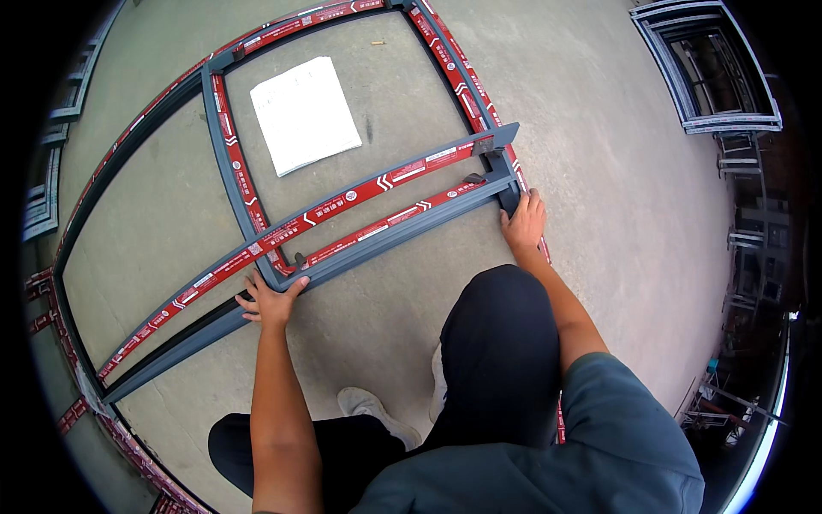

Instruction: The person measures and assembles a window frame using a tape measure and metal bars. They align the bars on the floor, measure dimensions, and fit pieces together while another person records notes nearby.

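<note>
A grey metal window frame (224, 154) with red protective tape lies flat on the concrete floor. A loose grey bar with red tape (342, 202) lies slanted across it. My left hand (268, 301) presses on the frame's near left corner, fingers spread. My right hand (523, 221) grips the frame's near right corner, beside the end of the loose bar. I am crouched, with my knee in dark trousers (499, 334) between my arms.
A white sheet of paper (304, 114) lies on the floor inside the frame. A larger taped frame (103, 171) surrounds it at left. More grey frames (711, 73) lean at the top right. My light shoe (370, 407) is below.
</note>
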{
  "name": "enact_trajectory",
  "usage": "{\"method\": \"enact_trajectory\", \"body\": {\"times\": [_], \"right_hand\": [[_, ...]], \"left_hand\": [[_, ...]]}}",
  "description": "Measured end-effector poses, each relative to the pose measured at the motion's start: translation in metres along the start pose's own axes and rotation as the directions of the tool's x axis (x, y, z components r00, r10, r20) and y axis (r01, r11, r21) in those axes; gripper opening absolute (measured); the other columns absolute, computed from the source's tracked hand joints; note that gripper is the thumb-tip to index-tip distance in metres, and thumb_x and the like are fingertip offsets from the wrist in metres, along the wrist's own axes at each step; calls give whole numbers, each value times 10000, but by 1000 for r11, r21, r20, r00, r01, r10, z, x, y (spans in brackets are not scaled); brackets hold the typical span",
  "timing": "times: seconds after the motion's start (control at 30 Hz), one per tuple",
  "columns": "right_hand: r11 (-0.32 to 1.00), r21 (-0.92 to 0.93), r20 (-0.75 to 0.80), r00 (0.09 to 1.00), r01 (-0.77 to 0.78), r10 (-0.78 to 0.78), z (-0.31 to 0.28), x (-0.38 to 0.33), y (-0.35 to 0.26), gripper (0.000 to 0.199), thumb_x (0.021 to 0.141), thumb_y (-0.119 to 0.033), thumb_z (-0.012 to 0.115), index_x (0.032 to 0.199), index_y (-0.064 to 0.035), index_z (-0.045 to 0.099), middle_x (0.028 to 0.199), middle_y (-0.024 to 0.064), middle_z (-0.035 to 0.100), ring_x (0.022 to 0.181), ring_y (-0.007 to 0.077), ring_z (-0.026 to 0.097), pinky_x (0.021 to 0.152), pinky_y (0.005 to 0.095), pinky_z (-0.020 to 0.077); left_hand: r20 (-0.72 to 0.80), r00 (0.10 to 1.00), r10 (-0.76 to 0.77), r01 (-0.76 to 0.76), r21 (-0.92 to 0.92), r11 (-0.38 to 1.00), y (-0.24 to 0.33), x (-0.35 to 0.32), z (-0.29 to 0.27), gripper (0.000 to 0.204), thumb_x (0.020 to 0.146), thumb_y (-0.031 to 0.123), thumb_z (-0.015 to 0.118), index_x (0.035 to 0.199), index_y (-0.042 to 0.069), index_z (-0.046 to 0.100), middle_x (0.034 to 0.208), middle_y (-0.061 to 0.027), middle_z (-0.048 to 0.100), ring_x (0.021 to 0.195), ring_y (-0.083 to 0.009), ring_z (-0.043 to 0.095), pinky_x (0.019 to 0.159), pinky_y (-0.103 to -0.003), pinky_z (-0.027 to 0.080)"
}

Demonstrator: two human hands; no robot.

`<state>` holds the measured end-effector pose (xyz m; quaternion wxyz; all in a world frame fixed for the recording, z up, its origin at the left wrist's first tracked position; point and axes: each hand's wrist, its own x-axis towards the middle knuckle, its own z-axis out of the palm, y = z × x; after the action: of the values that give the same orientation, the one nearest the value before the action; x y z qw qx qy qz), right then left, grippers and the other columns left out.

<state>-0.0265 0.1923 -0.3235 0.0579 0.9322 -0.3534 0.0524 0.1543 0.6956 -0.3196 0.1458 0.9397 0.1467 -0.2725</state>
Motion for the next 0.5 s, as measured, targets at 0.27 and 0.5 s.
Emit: {"method": "enact_trajectory", "body": {"times": [0.27, 0.5], "right_hand": [[991, -110, 92, 992, -72, 82, -4, 1, -4, 359, 812, -242, 726, 1057, -57, 538, 1067, 142, 581, 954, 314, 627, 816, 424, 496], [995, 76, 202, 977, 59, -73, 8, -12, -6, 231, 858, -231, 640, 953, -36, 559, 836, 193, 674, 727, 374, 690, 633, 487, 559]], "left_hand": [[-21, 999, 31, -32, -71, 997, -5, 1, 1, 1350, 503, 736, 831, 1571, 210, 194, 1647, -151, 80, 1471, -492, -134, 1116, -702, -58], [-23, 999, 26, -27, -50, 998, -4, 3, 4, 1341, 511, 740, 825, 1576, 236, 185, 1649, -145, 75, 1469, -498, -135, 1123, -692, -66]]}}
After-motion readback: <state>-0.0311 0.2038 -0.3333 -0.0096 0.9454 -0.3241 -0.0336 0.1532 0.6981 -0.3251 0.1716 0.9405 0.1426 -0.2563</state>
